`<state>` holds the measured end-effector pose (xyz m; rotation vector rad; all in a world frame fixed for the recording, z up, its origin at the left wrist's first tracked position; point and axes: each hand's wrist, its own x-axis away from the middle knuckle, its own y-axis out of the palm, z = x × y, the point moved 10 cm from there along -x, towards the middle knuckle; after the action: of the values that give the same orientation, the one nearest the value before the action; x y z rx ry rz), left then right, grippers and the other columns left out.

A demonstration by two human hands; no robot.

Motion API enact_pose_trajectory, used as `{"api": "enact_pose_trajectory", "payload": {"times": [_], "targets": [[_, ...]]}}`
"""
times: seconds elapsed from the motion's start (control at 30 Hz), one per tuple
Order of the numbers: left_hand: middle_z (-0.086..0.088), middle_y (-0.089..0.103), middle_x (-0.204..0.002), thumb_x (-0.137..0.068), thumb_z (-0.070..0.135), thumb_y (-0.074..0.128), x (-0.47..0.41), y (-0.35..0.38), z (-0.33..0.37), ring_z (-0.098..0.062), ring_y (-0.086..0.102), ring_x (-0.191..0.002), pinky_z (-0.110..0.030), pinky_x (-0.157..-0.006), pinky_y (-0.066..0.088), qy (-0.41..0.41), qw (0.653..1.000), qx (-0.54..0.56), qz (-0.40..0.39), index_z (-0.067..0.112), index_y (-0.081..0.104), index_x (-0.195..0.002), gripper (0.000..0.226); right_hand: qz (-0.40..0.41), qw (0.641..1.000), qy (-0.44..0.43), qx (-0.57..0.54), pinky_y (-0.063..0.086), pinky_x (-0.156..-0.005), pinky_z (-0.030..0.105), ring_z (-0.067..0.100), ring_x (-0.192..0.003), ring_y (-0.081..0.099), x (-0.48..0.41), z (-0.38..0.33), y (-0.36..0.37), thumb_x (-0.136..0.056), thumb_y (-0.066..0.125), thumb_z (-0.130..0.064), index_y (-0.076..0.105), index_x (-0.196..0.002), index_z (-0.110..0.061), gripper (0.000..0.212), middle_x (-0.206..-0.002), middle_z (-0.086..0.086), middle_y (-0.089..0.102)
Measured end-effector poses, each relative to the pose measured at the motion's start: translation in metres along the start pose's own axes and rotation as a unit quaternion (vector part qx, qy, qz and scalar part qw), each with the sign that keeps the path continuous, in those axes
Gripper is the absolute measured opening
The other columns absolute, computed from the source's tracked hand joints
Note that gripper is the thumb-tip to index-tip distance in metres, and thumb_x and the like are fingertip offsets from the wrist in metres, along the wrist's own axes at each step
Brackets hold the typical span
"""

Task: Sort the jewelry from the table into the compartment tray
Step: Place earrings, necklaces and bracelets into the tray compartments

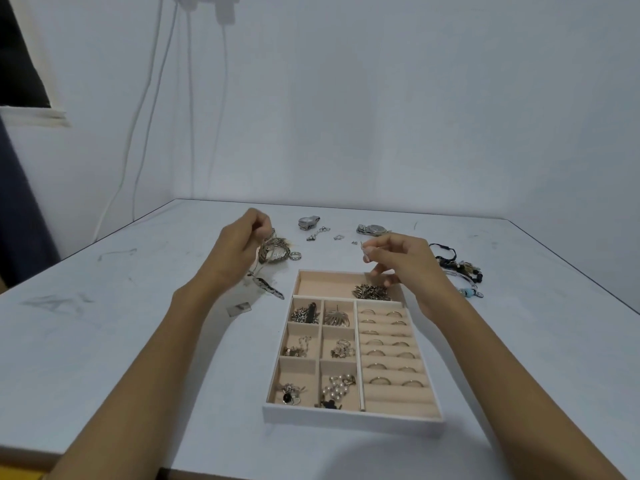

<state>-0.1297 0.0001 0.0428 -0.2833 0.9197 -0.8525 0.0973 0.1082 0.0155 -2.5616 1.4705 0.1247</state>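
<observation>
Pale walls back a white worktop (pixel 138 323); the compartment tray (pixel 353 419) sits near its front edge, mostly filled. Over the tray's long far compartment the right hand (pixel 405 261) hovers, grip pinched narrow on a tiny piece (pixel 363 249). The left hand (pixel 239 244) pinches a dangling metal strand (pixel 266 268). Next, probably, a gentle release into a compartment. A watch (pixel 309 221), a ring (pixel 295 256) and bracelets (pixel 457 268) wait beyond, with open worktop either side.
</observation>
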Motion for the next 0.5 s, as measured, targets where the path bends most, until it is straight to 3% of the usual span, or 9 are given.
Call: {"api": "enact_pose_trajectory", "payload": {"times": [0.1, 0.23, 0.3, 0.4, 0.5], "targets": [[-0.001, 0.052, -0.077, -0.097, 0.002, 0.041, -0.003, -0.012, 0.026, -0.008, 0.04, -0.063, -0.015, -0.059, 0.035, 0.01, 0.995, 0.085, 0.058, 0.008, 0.051, -0.092, 0.013, -0.002, 1.0, -0.009, 0.027, 0.041, -0.042, 0.016, 0.017, -0.059, 0.058, -0.001, -0.002, 0.001, -0.088, 0.065, -0.007, 0.07, -0.093, -0.006, 0.007, -0.079, 0.004, 0.066], [0.006, 0.055, -0.076, -0.1, 0.007, 0.042, -0.003, -0.017, 0.059, -0.004, 0.048, -0.065, -0.016, -0.064, 0.041, 0.022, 0.976, 0.197, 0.091, 0.02, 0.056, -0.093, 0.02, -0.008, 0.998, -0.026, 0.059, 0.044, -0.043, 0.016, 0.017, -0.061, 0.061, -0.001, -0.007, 0.005, -0.087, 0.066, -0.007, 0.071, -0.089, -0.007, 0.005, -0.079, 0.004, 0.066], [0.003, 0.054, -0.074, -0.101, 0.007, 0.041, -0.002, -0.018, 0.076, -0.004, 0.047, -0.062, -0.015, -0.064, 0.041, 0.036, 0.968, 0.229, 0.095, 0.016, 0.058, -0.095, 0.02, -0.016, 0.997, -0.035, 0.068, 0.047, -0.047, 0.016, 0.017, -0.064, 0.06, -0.001, -0.009, 0.009, -0.086, 0.067, -0.006, 0.07, -0.086, -0.008, 0.004, -0.081, 0.005, 0.065], [0.001, 0.052, -0.072, -0.101, 0.009, 0.041, 0.001, -0.018, 0.095, -0.007, 0.046, -0.063, -0.016, -0.064, 0.04, 0.053, 0.958, 0.263, 0.098, 0.016, 0.059, -0.094, 0.02, -0.027, 0.993, -0.042, 0.108, 0.055, -0.06, 0.027, 0.015, -0.064, 0.061, -0.001, -0.01, 0.013, -0.086, 0.068, -0.01, 0.071, -0.088, -0.009, 0.003, -0.083, 0.005, 0.066], [0.001, 0.048, -0.069, -0.102, 0.01, 0.041, 0.004, -0.014, 0.105, -0.005, 0.045, -0.062, -0.014, -0.062, 0.039, 0.053, 0.95, 0.293, 0.093, 0.017, 0.058, -0.092, 0.021, -0.052, 0.986, -0.045, 0.154, 0.045, -0.056, 0.026, 0.016, -0.066, 0.065, 0.003, -0.012, 0.017, -0.086, 0.067, -0.01, 0.071, -0.087, -0.009, 0.004, -0.077, 0.002, 0.067]]}}
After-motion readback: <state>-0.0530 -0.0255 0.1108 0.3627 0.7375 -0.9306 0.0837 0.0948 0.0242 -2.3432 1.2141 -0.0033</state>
